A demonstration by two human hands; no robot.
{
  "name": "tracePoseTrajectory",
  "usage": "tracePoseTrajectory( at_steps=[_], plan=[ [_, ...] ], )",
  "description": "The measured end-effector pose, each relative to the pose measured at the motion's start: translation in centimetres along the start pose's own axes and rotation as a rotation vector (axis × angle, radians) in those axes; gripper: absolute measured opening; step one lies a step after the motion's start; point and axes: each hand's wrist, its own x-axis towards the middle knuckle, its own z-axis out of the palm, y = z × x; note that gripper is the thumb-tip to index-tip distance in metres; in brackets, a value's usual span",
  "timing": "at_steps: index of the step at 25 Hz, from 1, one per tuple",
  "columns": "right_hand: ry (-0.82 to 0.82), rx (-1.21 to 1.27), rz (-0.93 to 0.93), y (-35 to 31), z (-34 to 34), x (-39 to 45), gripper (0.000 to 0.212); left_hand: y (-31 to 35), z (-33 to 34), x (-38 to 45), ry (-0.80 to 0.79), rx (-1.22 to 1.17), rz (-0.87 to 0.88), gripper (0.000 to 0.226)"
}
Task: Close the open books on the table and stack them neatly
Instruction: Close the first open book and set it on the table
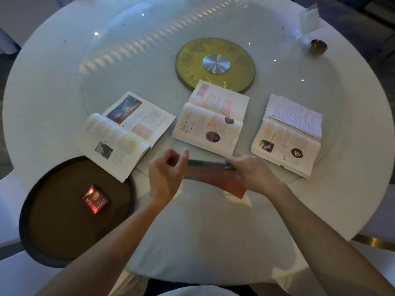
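Observation:
Three books lie open on the round white table: a left open book whose near corner overlaps the tray, a middle open book, and a right open book with loose sheets on its far page. A closed book with a red and green cover lies flat near me, blurred. My right hand rests on its right end, fingers over the far edge. My left hand hovers at its left end, fingers loosely curled and holding nothing.
A dark round tray at the near left holds a small red box. A glass turntable with a gold and silver hub fills the table's middle. A clear card stand and a small gold cup stand at the far right.

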Motion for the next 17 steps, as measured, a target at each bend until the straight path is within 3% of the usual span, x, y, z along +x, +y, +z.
tracePoseTrajectory(
  at_steps=[3,6,8,10,12,14,17],
  plan=[
    [0.089,0.103,0.091,-1.4,0.3,-0.9,0.021,0.1,-0.4,-0.4,-0.119,0.069,-0.012,0.047],
    [0.127,0.241,0.222,-3.1,0.8,-1.7,0.025,1.2,1.0,0.2,-0.555,-0.052,-0.442,0.057],
    [0.084,0.273,0.244,-4.4,1.7,-2.5,0.024,2.2,2.5,0.3,-0.75,-0.238,-0.755,0.063],
    [0.034,0.317,0.253,-5.3,2.6,-3.1,0.02,2.4,4.4,0.5,-0.742,-0.353,-0.882,0.064],
    [-0.043,0.471,0.219,-5.4,3.3,-3.7,0.018,2.1,5.7,0.4,-0.641,-0.367,-0.897,0.046],
    [-0.162,0.75,0.176,-4.8,3.6,-4.4,0.035,1.5,6.2,0.4,-0.579,-0.335,-0.875,0.03],
    [-0.077,1.034,0.297,-2.6,4.7,-4.9,0.047,1.2,6.4,0.4,-0.459,-0.254,-0.879,0.026]
  ],
)
